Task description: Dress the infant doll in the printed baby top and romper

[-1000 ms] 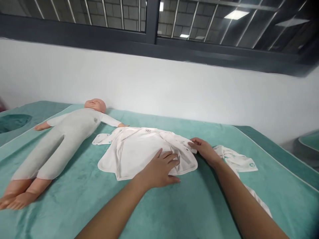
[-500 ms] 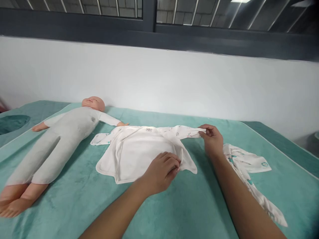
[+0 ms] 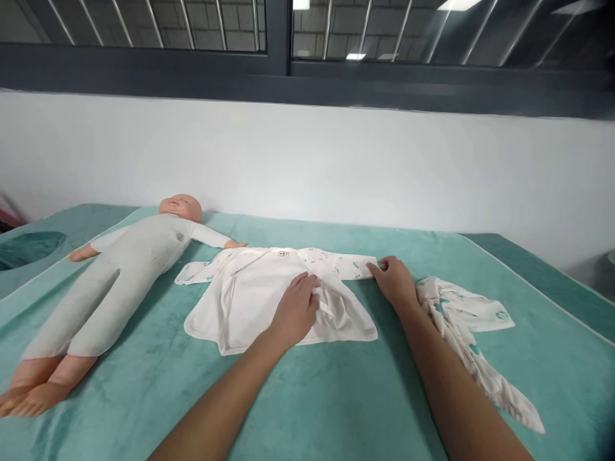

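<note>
A white baby shirt (image 3: 259, 307) lies spread open on the bed, its printed sleeves stretched out to both sides. My left hand (image 3: 296, 308) rests over the shirt's right half, fingers bent and pinching the fabric beside a small white tag (image 3: 325, 308). At the end of the right sleeve (image 3: 350, 266), my right hand (image 3: 394, 280) has thumb and fingertips closed at the cuff. To the left, a baby doll (image 3: 139, 256) in a pale bodysuit lies on its back, one hand close to the shirt's shoulder.
White printed baby pants (image 3: 468, 320) lie bunched and bent to the right of my right forearm. A green sheet (image 3: 346, 403) covers the bed. Behind it stand a white wall (image 3: 307, 166) and a dark-framed window (image 3: 278, 64) with bars.
My left hand has moved left and slightly up over the shirt. The right sleeve, pulled taut and narrow before, now lies flatter, and my right hand sits lower at its cuff.
</note>
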### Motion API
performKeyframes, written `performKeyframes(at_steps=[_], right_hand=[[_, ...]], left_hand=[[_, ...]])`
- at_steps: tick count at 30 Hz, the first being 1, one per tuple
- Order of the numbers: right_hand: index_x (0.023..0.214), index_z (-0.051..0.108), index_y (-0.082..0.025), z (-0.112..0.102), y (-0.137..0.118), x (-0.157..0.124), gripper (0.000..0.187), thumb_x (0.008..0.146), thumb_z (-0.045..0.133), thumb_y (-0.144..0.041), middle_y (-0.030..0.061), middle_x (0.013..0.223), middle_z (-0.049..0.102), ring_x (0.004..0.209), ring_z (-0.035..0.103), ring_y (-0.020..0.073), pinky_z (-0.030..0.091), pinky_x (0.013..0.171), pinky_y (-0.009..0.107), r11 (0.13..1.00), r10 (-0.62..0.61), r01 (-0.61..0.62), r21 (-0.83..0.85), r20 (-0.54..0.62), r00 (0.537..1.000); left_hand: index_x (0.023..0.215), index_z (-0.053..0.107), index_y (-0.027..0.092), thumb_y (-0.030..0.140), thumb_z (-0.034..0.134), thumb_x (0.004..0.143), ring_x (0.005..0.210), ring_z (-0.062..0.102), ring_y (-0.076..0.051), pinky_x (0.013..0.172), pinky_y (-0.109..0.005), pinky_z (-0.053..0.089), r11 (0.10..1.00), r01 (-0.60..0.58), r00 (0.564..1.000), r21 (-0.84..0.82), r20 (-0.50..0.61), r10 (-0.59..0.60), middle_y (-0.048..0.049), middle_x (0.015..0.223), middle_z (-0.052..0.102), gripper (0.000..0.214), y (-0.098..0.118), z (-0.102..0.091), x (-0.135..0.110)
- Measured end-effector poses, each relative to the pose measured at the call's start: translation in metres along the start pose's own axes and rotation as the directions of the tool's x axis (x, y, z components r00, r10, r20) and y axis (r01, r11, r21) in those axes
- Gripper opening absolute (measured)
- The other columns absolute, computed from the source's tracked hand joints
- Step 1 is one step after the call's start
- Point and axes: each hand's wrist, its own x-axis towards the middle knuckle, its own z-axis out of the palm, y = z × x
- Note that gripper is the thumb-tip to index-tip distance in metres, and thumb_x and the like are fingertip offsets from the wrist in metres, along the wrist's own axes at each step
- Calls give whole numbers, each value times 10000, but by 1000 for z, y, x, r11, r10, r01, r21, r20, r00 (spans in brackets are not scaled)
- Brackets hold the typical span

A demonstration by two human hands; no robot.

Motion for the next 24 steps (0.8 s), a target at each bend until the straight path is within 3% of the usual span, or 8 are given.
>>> performKeyframes(at_steps=[6, 11, 15, 17, 19, 21, 22, 24], right_hand=[[878, 595, -190, 0, 0, 7, 215, 814, 520, -380, 53, 819, 639, 745, 573, 206, 423, 696, 306, 998, -9, 10, 59, -17, 1000], [992, 612, -126, 2, 2, 12, 283, 833, 461, -304, 158, 956, 648, 872, 587, 284, 454, 799, 410, 999, -12, 17, 39, -112, 994], [1164, 597, -118, 5, -8, 2, 369, 843, 431, -192, 197, 1248, 574, 1197, 490, 316, 376, 1025, 460, 983, -179, 183, 11, -152, 972], [1260, 561, -142, 9, -19, -7, 408, 904, 374, -207, 160, 1334, 553, 1277, 459, 272, 350, 1086, 429, 923, -380, 383, 23, -89, 921], [1335, 518, -175, 15, -29, -16, 433, 959, 323, -260, 118, 1395, 536, 1320, 448, 227, 334, 1120, 412, 822, -570, 568, 50, 75, 818], [1382, 481, -211, 19, -32, -20, 451, 991, 284, -320, 82, 1452, 499, 1363, 418, 209, 306, 1142, 436, 766, -630, 641, 50, 259, 732], [1394, 470, -216, 20, -31, -19, 460, 999, 271, -344, 79, 1475, 476, 1385, 394, 215, 293, 1145, 462, 769, -611, 639, 23, 322, 723], [1403, 458, -201, 19, -23, -14, 479, 1003, 267, -381, 98, 1517, 416, 1423, 334, 246, 270, 1137, 525, 823, -499, 561, -87, 362, 788]], left_hand=[[1328, 497, 224, 215, 365, 953, 1397, 325, -293, 1039, -528, 377, 936, -35, 999, 349, 14, 32, -71, 1457, 486, 397, 8, 15, 40], [1505, 231, 312, 251, 291, 988, 1451, 251, -265, 1125, -557, 258, 923, -96, 995, 373, 31, 91, -43, 1560, 346, 524, 7, 24, 52], [1346, 460, 216, 298, 327, 988, 1303, 476, -232, 1135, -492, 283, 944, 32, 999, 327, -6, -32, -96, 1348, 581, 391, 2, 25, 54], [1213, 556, 214, 282, 336, 985, 1320, 460, -231, 1143, -490, 271, 940, 17, 1000, 342, 16, -24, -82, 1310, 609, 324, 0, 25, 55], [1231, 547, 234, 268, 312, 991, 1390, 374, -236, 1151, -521, 246, 930, -44, 998, 365, 59, 24, -59, 1378, 567, 337, -1, 25, 55], [1320, 483, 248, 273, 288, 998, 1426, 315, -244, 1150, -546, 243, 916, -88, 994, 392, 88, 58, -51, 1441, 512, 377, -3, 25, 55], [1353, 453, 250, 276, 284, 999, 1430, 306, -248, 1148, -549, 249, 911, -94, 994, 402, 93, 62, -52, 1459, 493, 393, -3, 26, 54], [1364, 447, 253, 278, 302, 994, 1429, 313, -256, 1150, -548, 252, 908, -91, 994, 409, 96, 56, -53, 1466, 487, 399, -3, 28, 53]])
